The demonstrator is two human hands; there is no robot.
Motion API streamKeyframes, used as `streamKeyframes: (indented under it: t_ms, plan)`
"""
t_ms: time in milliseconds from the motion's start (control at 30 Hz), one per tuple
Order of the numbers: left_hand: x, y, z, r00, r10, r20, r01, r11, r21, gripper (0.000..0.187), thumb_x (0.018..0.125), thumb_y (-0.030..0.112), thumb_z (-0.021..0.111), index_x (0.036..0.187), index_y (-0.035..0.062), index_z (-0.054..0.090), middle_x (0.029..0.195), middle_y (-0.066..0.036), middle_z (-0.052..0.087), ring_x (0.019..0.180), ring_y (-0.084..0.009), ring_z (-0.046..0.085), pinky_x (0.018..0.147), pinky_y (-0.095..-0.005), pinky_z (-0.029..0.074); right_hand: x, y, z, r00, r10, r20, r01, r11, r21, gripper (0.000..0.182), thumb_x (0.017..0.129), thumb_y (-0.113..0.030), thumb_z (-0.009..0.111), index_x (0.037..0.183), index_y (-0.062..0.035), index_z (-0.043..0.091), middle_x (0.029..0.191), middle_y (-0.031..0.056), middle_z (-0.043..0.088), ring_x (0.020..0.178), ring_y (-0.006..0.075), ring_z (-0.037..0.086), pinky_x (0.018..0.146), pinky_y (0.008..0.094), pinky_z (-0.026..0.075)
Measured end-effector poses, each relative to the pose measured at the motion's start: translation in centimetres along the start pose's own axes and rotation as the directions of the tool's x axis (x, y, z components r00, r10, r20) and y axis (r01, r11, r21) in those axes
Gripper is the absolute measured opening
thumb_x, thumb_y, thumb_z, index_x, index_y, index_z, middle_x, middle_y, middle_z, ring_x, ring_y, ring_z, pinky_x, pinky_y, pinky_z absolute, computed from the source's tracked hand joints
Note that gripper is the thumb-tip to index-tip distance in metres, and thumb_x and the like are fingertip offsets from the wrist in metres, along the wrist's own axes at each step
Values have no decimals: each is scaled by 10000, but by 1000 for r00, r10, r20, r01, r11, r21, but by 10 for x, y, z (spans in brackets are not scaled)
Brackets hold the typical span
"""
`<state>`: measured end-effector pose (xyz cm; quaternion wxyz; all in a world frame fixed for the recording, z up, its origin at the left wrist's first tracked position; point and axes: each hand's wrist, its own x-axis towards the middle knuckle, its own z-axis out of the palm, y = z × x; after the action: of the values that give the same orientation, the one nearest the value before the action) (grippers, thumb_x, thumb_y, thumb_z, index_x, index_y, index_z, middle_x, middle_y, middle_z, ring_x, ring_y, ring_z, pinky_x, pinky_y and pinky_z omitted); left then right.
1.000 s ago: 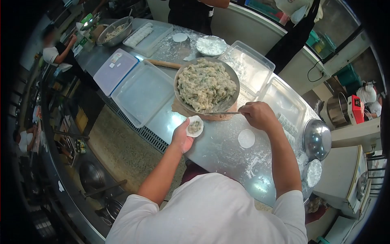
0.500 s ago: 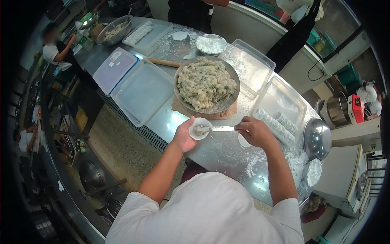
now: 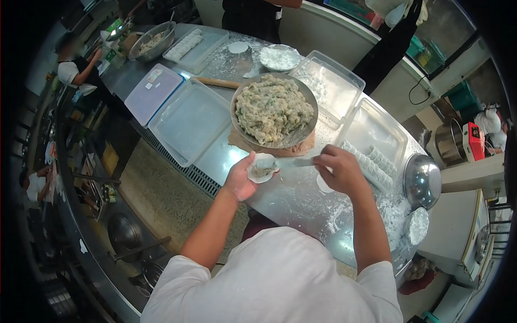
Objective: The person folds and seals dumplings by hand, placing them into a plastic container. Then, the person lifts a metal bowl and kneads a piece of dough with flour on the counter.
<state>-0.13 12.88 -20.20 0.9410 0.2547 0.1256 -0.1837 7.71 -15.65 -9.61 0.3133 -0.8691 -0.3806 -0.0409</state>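
Note:
My left hand (image 3: 240, 180) cups a round white dumpling wrapper (image 3: 256, 175), its edges curling up around a small dab of filling (image 3: 260, 171). My right hand (image 3: 341, 168) is closed on the handle of a flat spreader (image 3: 302, 162); the blade is blurred and points left, its tip just right of the wrapper. Just beyond both hands, a wide metal bowl (image 3: 314, 123) holds a heap of pale filling (image 3: 274, 107) flecked with green. Another round wrapper (image 3: 324, 184) lies on the table beneath my right hand, partly hidden.
Rows of floured dumplings (image 3: 371, 167) sit in a clear tray (image 3: 401, 126) at right, near an upturned metal bowl (image 3: 422, 182) and a flour bowl (image 3: 417, 226). Left are a plastic tray (image 3: 188, 121) and a lid (image 3: 153, 92). A rolling pin (image 3: 218, 82) lies behind. Other people stand around.
The spreader has moved right, off the filling in the wrapper. My left hand has tilted and its fingers have curled the wrapper's edges upward.

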Motion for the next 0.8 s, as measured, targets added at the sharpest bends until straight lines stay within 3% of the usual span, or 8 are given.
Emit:
streamKeyframes:
  t_ms: [67,167,267,400,467,567,667,800]
  plan:
    - [-3,2,6,997,62,-56,-62,998,-4,474,1078,347,454,1330,-47,531,1300,-200,631,1207,-344,618,1058,-452,492,4,2,11,989,-30,142,36,999,-40,128,806,-55,721,925,-89,751,843,92,649,767,314,663,708,415,540]
    - [-3,0,15,934,230,-275,-237,971,8,440,1075,321,477,1327,-36,536,1306,-168,634,1204,-304,624,1067,-430,486,13,-1,-2,996,64,65,-59,996,-68,90,818,-72,714,904,-84,737,852,98,650,778,325,666,718,420,545]
    - [-8,-1,18,908,282,-309,-285,958,36,453,1065,311,493,1350,-41,523,1330,-172,624,1239,-305,610,1082,-435,486,35,-4,3,942,325,84,-279,898,-341,82,830,-96,703,907,-69,718,899,110,657,832,330,671,732,425,549]
    - [-13,-5,38,958,218,-186,-224,975,-13,462,1064,300,496,1373,-43,503,1352,-170,611,1256,-308,597,1088,-440,481,35,28,72,948,297,115,-192,822,-536,75,838,-113,689,898,-70,701,942,119,656,915,324,663,759,439,543]
    - [-18,-3,54,968,194,-158,-209,974,-83,477,1068,299,481,1401,-43,480,1377,-174,591,1276,-311,580,1099,-460,467,30,15,71,979,-192,-66,164,940,-300,126,795,-103,728,915,-78,696,982,121,655,969,319,643,801,444,528]
    - [-28,-6,65,980,136,-148,-151,984,-90,487,1072,309,467,1428,-24,463,1406,-177,569,1300,-311,562,1120,-478,444,9,-27,53,931,-277,-239,275,961,-40,181,743,-97,776,899,-81,686,1006,109,647,968,321,620,830,446,509]
    - [-33,-14,83,996,56,-75,-63,994,-86,513,1079,362,447,1443,-1,458,1415,-174,563,1306,-306,559,1120,-491,442,-7,-39,49,879,-382,-285,377,923,-76,242,700,-86,816,901,-74,681,1034,110,639,943,341,610,830,442,504]
    - [-41,-19,114,990,-17,140,37,990,-137,542,1041,360,561,1439,7,461,1416,-161,563,1282,-279,579,1101,-481,462,-18,-52,32,863,-234,-447,272,962,22,217,734,-75,802,908,-76,671,1020,109,644,947,323,626,829,430,522]
